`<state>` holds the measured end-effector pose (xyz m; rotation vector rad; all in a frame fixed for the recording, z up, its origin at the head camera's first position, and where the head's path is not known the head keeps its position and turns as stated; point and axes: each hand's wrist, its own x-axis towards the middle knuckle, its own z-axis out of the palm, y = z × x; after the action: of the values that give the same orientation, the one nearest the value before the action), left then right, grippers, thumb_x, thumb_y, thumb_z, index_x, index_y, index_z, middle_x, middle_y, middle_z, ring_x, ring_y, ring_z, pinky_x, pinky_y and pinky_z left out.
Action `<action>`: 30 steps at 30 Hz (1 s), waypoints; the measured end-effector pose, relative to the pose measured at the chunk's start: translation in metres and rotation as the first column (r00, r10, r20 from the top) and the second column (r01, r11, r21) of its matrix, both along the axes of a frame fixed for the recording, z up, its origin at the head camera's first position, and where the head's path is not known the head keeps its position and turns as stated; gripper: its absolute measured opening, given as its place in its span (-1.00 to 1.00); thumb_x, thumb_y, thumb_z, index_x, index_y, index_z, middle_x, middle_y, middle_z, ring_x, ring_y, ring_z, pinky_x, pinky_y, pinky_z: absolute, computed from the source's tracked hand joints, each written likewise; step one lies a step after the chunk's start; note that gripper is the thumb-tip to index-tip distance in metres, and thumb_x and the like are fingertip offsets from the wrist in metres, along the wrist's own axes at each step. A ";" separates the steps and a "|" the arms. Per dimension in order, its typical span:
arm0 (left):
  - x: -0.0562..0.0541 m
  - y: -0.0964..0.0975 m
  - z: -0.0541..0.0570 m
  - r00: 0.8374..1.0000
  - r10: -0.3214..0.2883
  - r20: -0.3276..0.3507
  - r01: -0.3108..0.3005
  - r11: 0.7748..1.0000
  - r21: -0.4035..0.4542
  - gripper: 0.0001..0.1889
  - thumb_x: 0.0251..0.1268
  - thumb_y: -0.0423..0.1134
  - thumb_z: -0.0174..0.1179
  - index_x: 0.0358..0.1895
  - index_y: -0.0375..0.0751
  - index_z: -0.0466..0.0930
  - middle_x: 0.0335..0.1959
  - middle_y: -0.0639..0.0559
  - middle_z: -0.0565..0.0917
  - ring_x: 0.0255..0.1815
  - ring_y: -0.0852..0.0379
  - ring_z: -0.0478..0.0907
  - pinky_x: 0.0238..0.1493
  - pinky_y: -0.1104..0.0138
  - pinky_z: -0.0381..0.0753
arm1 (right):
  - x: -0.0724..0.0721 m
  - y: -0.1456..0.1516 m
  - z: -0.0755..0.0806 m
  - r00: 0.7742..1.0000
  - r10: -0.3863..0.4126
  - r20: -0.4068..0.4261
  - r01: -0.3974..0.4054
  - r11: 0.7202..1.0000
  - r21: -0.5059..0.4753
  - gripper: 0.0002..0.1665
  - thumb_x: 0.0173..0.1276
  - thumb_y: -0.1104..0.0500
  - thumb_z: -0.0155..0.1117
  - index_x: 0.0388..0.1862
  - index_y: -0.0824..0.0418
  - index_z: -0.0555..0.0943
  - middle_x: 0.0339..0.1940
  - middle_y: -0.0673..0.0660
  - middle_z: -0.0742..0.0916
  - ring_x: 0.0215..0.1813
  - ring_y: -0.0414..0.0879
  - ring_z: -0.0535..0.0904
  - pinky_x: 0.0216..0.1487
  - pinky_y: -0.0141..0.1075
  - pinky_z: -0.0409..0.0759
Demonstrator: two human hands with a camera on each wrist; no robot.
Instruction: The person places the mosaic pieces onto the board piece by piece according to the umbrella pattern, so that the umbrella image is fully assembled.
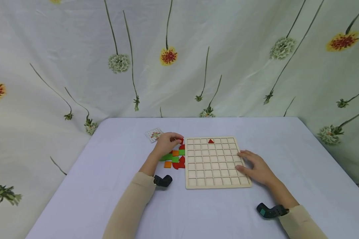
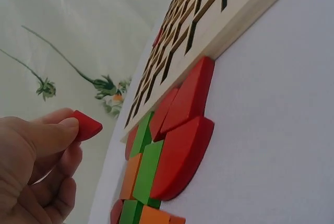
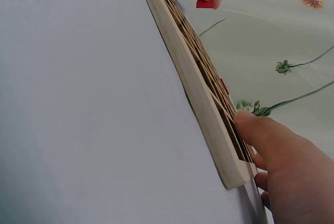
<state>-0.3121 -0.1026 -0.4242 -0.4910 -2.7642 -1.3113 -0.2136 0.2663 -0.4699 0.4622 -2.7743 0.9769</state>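
Observation:
My left hand (image 1: 166,142) pinches a small red block (image 2: 88,126) between thumb and fingertips, raised over the loose pieces at the board's far left corner. The square wooden grid board (image 1: 209,162) lies flat, with one red triangle block (image 1: 211,141) in its top row. At the board's right edge rests my right hand (image 1: 255,167), fingers spread and thumb tip on the frame; in the right wrist view the thumb (image 3: 255,130) overlaps the near right corner. Red, green and orange blocks lie against the board's left side, among them a green block (image 2: 148,169) and a curved red block (image 2: 182,156).
A small printed pattern card (image 1: 154,135) lies beyond the left hand, partly covered by it. A white cloth covers the table (image 1: 221,212), and a flower-patterned curtain (image 1: 242,66) hangs behind. Each wrist carries a black camera (image 1: 163,181).

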 end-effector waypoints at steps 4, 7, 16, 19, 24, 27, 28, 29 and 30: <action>-0.001 0.009 0.003 0.999 -0.036 0.022 0.037 0.999 -0.028 -0.81 0.36 -0.27 0.23 -0.04 -0.14 0.72 -0.19 0.04 0.66 -0.20 0.05 0.49 -0.19 0.29 0.53 | 0.001 0.000 0.001 1.000 -0.003 -0.006 0.003 1.000 0.005 -0.30 0.28 -0.04 0.35 0.27 0.36 0.50 0.32 0.41 0.47 0.40 0.39 0.22 0.30 0.31 0.12; -0.003 0.015 0.004 0.997 -0.068 0.041 0.069 0.997 -0.038 -0.82 0.36 -0.28 0.23 -0.04 -0.16 0.72 -0.15 0.03 0.67 -0.17 0.05 0.54 -0.17 0.30 0.58 | 0.001 0.000 0.002 1.000 -0.001 -0.017 0.001 1.000 0.000 -0.31 0.28 -0.04 0.35 0.26 0.36 0.51 0.31 0.41 0.48 0.39 0.39 0.23 0.29 0.32 0.13; -0.007 0.033 0.003 0.987 -0.155 0.034 0.155 0.988 -0.015 -0.86 0.34 -0.31 0.24 -0.12 -0.19 0.73 -0.13 -0.02 0.68 -0.21 0.06 0.60 -0.24 0.33 0.61 | 0.001 0.000 0.002 1.000 0.003 -0.017 -0.003 1.000 -0.001 -0.30 0.28 -0.04 0.35 0.26 0.36 0.51 0.31 0.41 0.49 0.39 0.39 0.23 0.30 0.31 0.13; -0.008 0.038 0.002 0.985 -0.171 0.033 0.171 0.985 -0.029 -0.86 0.33 -0.31 0.24 -0.13 -0.19 0.74 -0.14 -0.03 0.67 -0.23 0.07 0.60 -0.22 0.32 0.60 | 0.000 0.000 0.001 1.000 0.002 -0.008 -0.002 1.000 0.000 -0.29 0.29 -0.05 0.34 0.27 0.36 0.50 0.32 0.40 0.48 0.40 0.38 0.22 0.31 0.30 0.12; -0.009 0.049 0.002 0.979 -0.200 0.033 0.201 0.979 -0.030 -0.87 0.34 -0.33 0.23 -0.16 -0.21 0.74 -0.16 -0.03 0.67 -0.26 0.08 0.59 -0.21 0.32 0.58 | -0.002 0.001 0.000 1.000 0.006 -0.008 -0.006 1.000 0.004 -0.29 0.28 -0.05 0.34 0.28 0.37 0.49 0.32 0.40 0.47 0.40 0.38 0.23 0.31 0.30 0.13; -0.009 0.056 0.002 0.975 -0.217 0.041 0.218 0.975 -0.040 -0.87 0.34 -0.33 0.23 -0.15 -0.19 0.74 -0.19 0.00 0.67 -0.28 0.11 0.57 -0.25 0.35 0.56 | -0.003 0.002 -0.001 1.000 0.008 -0.016 -0.009 1.000 -0.001 -0.29 0.28 -0.04 0.35 0.27 0.37 0.50 0.32 0.41 0.48 0.40 0.38 0.23 0.31 0.30 0.13; -0.009 0.058 0.002 0.974 -0.221 0.046 0.223 0.974 -0.043 -0.87 0.34 -0.33 0.23 -0.15 -0.19 0.74 -0.19 0.00 0.67 -0.28 0.11 0.56 -0.26 0.35 0.55 | -0.003 0.002 -0.001 1.000 0.010 -0.017 -0.010 1.000 -0.003 -0.29 0.28 -0.04 0.35 0.27 0.36 0.50 0.32 0.41 0.48 0.40 0.38 0.24 0.31 0.30 0.13; -0.009 0.060 0.002 0.973 -0.223 0.053 0.226 0.973 -0.048 -0.87 0.34 -0.32 0.23 -0.15 -0.18 0.74 -0.19 0.01 0.67 -0.29 0.12 0.56 -0.27 0.35 0.54 | -0.003 0.002 -0.001 1.000 0.011 -0.018 -0.011 1.000 -0.005 -0.29 0.28 -0.04 0.35 0.27 0.36 0.50 0.32 0.41 0.48 0.40 0.38 0.24 0.31 0.30 0.13; -0.009 0.062 0.002 0.973 -0.226 0.057 0.229 0.972 -0.054 -0.87 0.34 -0.32 0.23 -0.14 -0.17 0.74 -0.19 0.02 0.67 -0.30 0.12 0.55 -0.29 0.35 0.53 | -0.003 0.002 -0.002 1.000 0.011 -0.017 -0.011 1.000 -0.005 -0.29 0.28 -0.05 0.35 0.27 0.36 0.50 0.31 0.41 0.48 0.40 0.39 0.23 0.31 0.30 0.13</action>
<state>-0.3214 -0.0402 -0.4219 -0.8112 -2.8661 -1.3006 -0.2162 0.2683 -0.4716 0.4833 -2.7564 0.9772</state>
